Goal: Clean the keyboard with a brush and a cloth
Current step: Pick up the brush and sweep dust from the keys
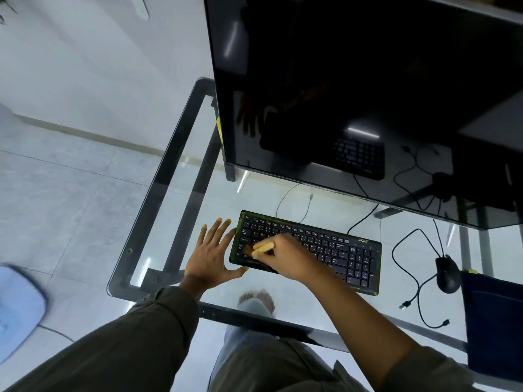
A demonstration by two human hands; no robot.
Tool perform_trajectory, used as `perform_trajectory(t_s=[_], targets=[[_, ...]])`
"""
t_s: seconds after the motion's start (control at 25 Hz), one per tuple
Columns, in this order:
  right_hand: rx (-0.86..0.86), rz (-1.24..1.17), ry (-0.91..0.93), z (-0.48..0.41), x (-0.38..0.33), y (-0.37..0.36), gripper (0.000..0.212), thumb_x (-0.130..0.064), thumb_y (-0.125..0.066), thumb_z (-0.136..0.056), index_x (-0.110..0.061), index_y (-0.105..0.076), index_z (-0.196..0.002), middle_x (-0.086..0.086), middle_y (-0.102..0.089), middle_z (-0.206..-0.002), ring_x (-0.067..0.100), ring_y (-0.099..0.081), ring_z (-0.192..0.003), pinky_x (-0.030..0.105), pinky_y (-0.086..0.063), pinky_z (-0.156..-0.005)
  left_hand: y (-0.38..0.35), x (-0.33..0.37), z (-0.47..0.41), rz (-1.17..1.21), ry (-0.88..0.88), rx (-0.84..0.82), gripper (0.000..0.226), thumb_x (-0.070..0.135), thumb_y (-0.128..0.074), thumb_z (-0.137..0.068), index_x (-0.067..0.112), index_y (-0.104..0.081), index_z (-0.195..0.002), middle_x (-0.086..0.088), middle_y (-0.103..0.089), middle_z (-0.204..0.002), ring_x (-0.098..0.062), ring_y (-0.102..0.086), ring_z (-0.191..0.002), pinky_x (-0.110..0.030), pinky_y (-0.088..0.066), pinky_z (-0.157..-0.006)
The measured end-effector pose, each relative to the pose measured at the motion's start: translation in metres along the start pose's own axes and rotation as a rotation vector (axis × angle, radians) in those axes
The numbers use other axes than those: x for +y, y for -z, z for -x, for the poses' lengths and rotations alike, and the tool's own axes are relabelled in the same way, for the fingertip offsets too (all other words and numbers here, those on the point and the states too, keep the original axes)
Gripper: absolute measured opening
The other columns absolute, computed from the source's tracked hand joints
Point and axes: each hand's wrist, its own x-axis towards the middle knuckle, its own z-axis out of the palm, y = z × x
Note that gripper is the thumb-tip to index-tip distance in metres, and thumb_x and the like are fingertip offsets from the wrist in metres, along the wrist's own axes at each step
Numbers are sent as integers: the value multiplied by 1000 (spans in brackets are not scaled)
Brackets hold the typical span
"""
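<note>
A black keyboard with a green edge lies on the glass desk. My right hand grips a small brush with a pale yellow handle, its bristles down on the keys at the keyboard's left end. My left hand lies flat with fingers spread against the keyboard's left edge, thumb by the front corner. A dark blue cloth lies at the desk's right edge.
A large dark monitor stands behind the keyboard. A black mouse with loose cables lies to the right of the keyboard. My foot shows through the glass below. A light blue object sits on the floor at left.
</note>
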Motion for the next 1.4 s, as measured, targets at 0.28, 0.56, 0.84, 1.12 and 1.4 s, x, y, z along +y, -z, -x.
perform_trajectory(t_s=[0.28, 0.56, 0.84, 1.12, 1.4], targets=[[27, -7, -18, -2, -2, 1, 29, -36, -66, -93, -22, -73, -118, -4, -75, -115, 13, -70, -98, 33, -57, -89, -1, 2, -4, -24, 1, -33, 100, 89, -42, -77, 28, -31, -155, -1, -19, -167, -20, 0, -156, -52, -3, -126], [76, -14, -7, -9, -12, -5, 28, -36, -64, -95, -23, -72, -118, -2, -75, -112, 14, -70, -97, 36, -58, -86, -3, -3, 0, -22, 14, -39, 100, 89, -43, -78, 27, -29, -156, -1, -18, -168, -22, -1, -157, -55, -8, -125], [89, 2, -31, -14, -16, -2, 29, -37, -64, -95, -24, -72, -118, -2, -75, -112, 15, -70, -97, 36, -58, -85, -3, -2, 0, -41, 11, -52, 101, 90, -40, -78, 28, -27, -157, -2, -16, -168, -22, 1, -156, -55, -5, -126], [97, 0, -1, -26, -20, 5, 27, -36, -64, -95, -23, -73, -116, -2, -75, -113, 16, -70, -100, 37, -58, -87, -2, -1, -3, -43, 19, -55, 100, 90, -39, -78, 30, -25, -157, 0, -14, -168, -22, 1, -156, -54, -2, -126], [154, -17, -13, -29, -20, 6, 27, -35, -64, -95, -22, -73, -117, -1, -75, -113, 17, -71, -99, 35, -58, -87, -2, -1, -2, -17, 15, -40, 100, 90, -42, -78, 29, -28, -156, -1, -17, -168, -23, -1, -156, -54, -4, -126]])
